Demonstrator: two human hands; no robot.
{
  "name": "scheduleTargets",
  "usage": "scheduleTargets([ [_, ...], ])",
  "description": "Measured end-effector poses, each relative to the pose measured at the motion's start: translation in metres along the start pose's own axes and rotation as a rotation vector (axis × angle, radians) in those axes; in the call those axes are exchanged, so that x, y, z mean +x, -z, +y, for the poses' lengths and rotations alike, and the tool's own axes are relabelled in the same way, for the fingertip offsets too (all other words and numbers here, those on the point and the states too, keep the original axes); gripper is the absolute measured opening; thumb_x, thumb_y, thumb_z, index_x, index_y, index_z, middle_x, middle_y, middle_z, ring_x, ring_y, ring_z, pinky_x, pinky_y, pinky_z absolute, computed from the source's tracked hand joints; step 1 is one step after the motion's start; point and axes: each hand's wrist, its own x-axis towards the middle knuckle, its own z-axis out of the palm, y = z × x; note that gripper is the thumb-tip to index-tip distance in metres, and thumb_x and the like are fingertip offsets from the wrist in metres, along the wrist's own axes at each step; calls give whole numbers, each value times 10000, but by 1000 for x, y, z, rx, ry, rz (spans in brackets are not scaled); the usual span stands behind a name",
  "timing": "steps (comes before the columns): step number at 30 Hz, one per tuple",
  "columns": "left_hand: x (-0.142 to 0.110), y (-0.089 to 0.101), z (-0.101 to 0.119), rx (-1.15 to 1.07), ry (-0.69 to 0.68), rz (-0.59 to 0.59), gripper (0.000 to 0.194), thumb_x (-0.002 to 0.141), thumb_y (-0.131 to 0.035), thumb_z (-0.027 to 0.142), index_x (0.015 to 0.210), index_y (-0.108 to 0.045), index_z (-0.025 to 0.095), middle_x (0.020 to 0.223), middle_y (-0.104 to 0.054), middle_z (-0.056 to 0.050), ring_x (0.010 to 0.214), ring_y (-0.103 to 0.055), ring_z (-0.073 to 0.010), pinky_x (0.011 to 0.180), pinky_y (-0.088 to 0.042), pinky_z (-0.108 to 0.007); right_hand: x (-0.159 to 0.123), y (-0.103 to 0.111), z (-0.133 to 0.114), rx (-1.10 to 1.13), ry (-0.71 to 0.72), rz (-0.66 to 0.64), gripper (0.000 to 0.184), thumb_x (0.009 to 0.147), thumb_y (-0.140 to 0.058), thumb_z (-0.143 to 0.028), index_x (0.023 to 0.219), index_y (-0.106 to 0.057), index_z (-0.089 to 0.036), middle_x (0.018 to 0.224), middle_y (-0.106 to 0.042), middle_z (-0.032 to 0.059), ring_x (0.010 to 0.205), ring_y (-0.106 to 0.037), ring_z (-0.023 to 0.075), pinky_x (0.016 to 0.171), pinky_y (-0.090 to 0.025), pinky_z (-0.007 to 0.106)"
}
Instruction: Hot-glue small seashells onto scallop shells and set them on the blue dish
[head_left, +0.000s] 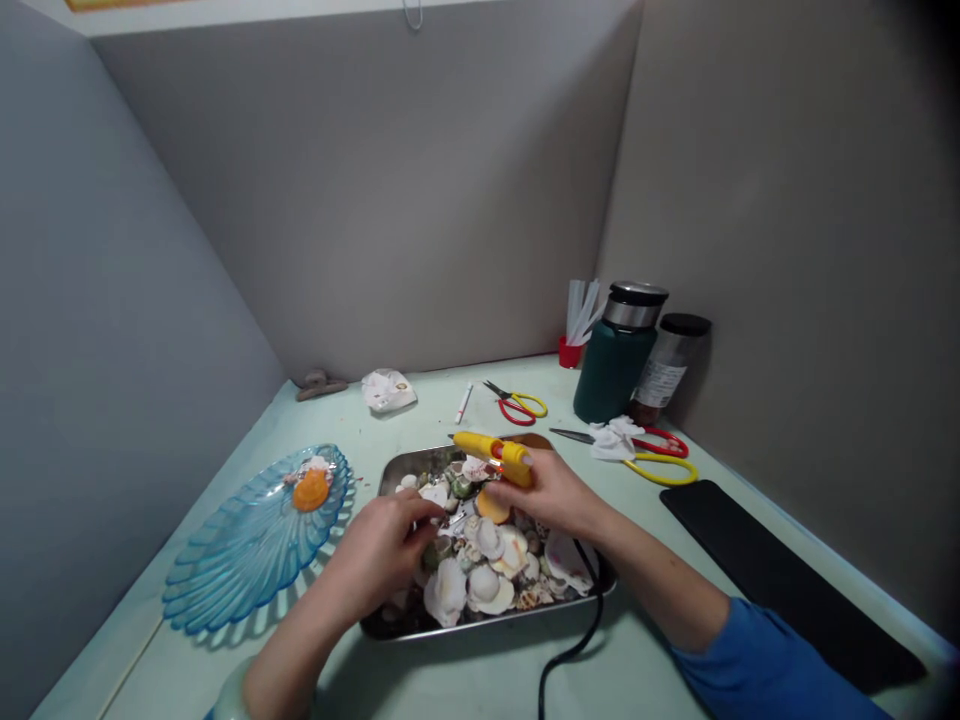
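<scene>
My right hand (553, 490) is wrapped round a yellow hot glue gun (480, 447), its nozzle pointing left above the back of a metal tray (420, 460). A black cord (574, 650) runs from below that hand over the tray's front edge. The tray is heaped with mixed seashells (491, 545), white, tan and brown. My left hand (390, 545) reaches over the tray's left side, thumb and fingertips pinched together low over the shells. What they hold, if anything, is too small to make out. An orange shell (493, 505) lies between the hands.
At left, a blue scalloped glass dish (247, 550) bears an orange shell (310, 490). Behind the tray lie crumpled tissue (388, 391), a white stick (463, 404) and scissors (517, 404). To the right are larger scissors (660, 458), a green flask (615, 360), a jar (667, 368) and a black slab (780, 580).
</scene>
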Motion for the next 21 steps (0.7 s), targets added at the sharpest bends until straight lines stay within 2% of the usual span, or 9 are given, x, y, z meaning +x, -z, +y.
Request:
scheduleTargets([
  [2,2,-2,-3,67,34,8,286,810,-504,180,1007,-703,240,948,-711,-43,861,-637,-203,721,-430,-263,0,0,1,-2,-3,0,222,748,-628,-335,894,-628,-168,824,-652,39,769,-602,221,657,-450,286],
  [7,16,-2,-8,172,16,34,371,812,-490,166,1150,-632,228,1076,-668,-72,974,-608,-216,805,-435,-282,0,-1,0,9,-1,-2,208,758,-620,-322,898,-627,-168,830,-658,40,778,-606,217,670,-455,281],
  [10,30,-6,-9,249,33,34,354,766,-518,128,1082,-660,201,1049,-660,-99,1012,-583,-243,827,-428,-306,0,-1,0,-2,9,9,183,756,-619,-318,868,-624,-174,809,-659,35,774,-605,219,662,-454,278],
  [13,40,-7,-9,253,55,15,282,760,-514,132,976,-685,192,965,-675,-107,908,-615,-243,756,-437,-310,0,-1,1,-5,12,20,159,751,-621,-317,834,-617,-182,798,-659,30,758,-603,216,653,-454,276],
  [17,44,7,-13,190,80,24,221,764,-497,149,857,-689,205,879,-707,-71,814,-630,-208,701,-430,-277,0,0,-2,-1,5,25,138,753,-621,-315,810,-610,-190,772,-655,24,741,-605,212,637,-451,269],
  [21,40,24,-19,137,143,89,251,804,-455,214,909,-678,170,899,-716,-92,818,-630,-219,703,-430,-297,-1,2,-4,9,2,45,161,753,-622,-315,843,-619,-182,797,-657,31,741,-604,208,635,-450,269],
])
